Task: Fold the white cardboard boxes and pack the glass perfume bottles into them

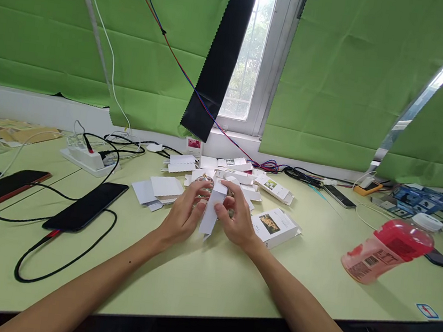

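both hands are closing on a small white carton (211, 212), the left hand (183, 216) cupping its left side and the right hand (238, 221) pinching its upper right edge, so the carton is clamped between them and tilted, its lower end pointing down toward the pale green table (207, 283). the carton is being held just above the tabletop, near the middle of the desk, which is keeping it steady while the fingertips (224, 188) are working at its top end. something small and shiny is sitting behind the left fingers, possibly a little glass bottle, but the view is too blurred there to be sure

just behind the hands a heap of flat and folded white cartons (224, 174) is lying within easy reach, and a finished box with a flower picture (274, 226) is resting just beside the right wrist. to the left a black phone (86, 206) is lying face up with a black cable (61, 254) looping off it, near a white power strip (85, 157) where the leads are plugging in. well apart to the right a red and pink drink bottle (388, 251) is lying on its side. green blinds (357, 75) are hanging across the window behind the desk
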`<state>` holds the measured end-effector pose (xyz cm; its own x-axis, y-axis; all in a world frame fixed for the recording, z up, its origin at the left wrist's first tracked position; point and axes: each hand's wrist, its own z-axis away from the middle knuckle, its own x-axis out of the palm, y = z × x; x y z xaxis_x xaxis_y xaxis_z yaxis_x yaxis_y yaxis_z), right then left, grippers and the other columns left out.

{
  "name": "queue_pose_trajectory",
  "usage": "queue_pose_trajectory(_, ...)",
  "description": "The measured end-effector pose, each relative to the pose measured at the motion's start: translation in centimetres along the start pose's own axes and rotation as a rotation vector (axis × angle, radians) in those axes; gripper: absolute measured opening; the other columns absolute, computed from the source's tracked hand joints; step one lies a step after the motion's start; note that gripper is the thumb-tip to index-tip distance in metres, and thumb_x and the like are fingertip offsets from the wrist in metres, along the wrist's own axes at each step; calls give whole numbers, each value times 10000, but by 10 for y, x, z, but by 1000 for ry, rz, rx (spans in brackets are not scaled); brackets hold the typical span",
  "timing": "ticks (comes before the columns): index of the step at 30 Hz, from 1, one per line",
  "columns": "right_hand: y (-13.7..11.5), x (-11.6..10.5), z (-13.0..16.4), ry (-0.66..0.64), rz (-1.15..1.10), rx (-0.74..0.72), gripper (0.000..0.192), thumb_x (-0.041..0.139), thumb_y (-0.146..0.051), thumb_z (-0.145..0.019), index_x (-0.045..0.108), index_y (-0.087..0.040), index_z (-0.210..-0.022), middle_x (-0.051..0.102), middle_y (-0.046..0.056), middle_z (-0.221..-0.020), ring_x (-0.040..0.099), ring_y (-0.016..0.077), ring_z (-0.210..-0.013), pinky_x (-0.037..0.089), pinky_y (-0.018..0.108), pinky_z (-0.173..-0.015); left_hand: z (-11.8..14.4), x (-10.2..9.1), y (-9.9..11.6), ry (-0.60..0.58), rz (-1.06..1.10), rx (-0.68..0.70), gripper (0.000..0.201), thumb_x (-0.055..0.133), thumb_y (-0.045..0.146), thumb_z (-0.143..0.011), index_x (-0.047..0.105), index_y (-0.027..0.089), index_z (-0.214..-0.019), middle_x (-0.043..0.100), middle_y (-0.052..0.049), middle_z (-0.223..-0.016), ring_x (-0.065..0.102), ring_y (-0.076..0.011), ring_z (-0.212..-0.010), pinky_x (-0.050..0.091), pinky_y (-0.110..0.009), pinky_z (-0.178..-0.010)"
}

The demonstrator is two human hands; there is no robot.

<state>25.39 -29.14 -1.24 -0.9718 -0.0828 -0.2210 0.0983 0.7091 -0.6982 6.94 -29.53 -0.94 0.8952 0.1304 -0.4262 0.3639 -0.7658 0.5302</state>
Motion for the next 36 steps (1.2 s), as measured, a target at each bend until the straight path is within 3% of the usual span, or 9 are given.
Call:
queue_pose_trajectory(5,-1,-1,0,45,6,28,461,566,-461,-991,438,-269,-1390,640,73,-1106,637,169,-761,564,328,-664,-1,1,3,48,-10,18,361,377,448,-1091,510,229,-1345,634,-117,-1258,700,-230,-1063,615,-407,-883)
queue_pose_trajectory(15,-3,-2,0,177,20,12,446,557,-505,-989,439,-276,-1353,604,90,-1232,666,177,-826,571,334,-692,-4,0,11,118,-82,144,226,402,294,-1092,555,214,-1237,627,-66,-1083,708,-170,-895,592,-324,-783)
queue_pose_trajectory(25,2,-4,-2,312,-24,41,504,540,-558,-987,395,-274,-1377,617,78,-1127,617,170,-764,520,296,-614,-4,0,8,169,-181,168,129,486,233,-1056,589,205,-1130,644,-67,-1003,671,-181,-908,592,-337,-790)
queue_pose_trajectory(30,2,-4,-4,318,-53,58,469,531,-549,-990,414,-277,-1354,614,86,-1197,581,136,-683,499,285,-584,-5,1,10,183,-198,164,118,513,239,-1040,617,204,-1084,674,-73,-970,668,-197,-918,594,-341,-790)
queue_pose_trajectory(36,-2,-5,-4,221,-27,81,415,529,-539,-988,482,-281,-1310,619,67,-1218,595,126,-684,509,273,-579,-5,2,9,160,-184,97,183,494,297,-1049,633,209,-1131,693,-90,-1043,687,-211,-942,599,-363,-819)
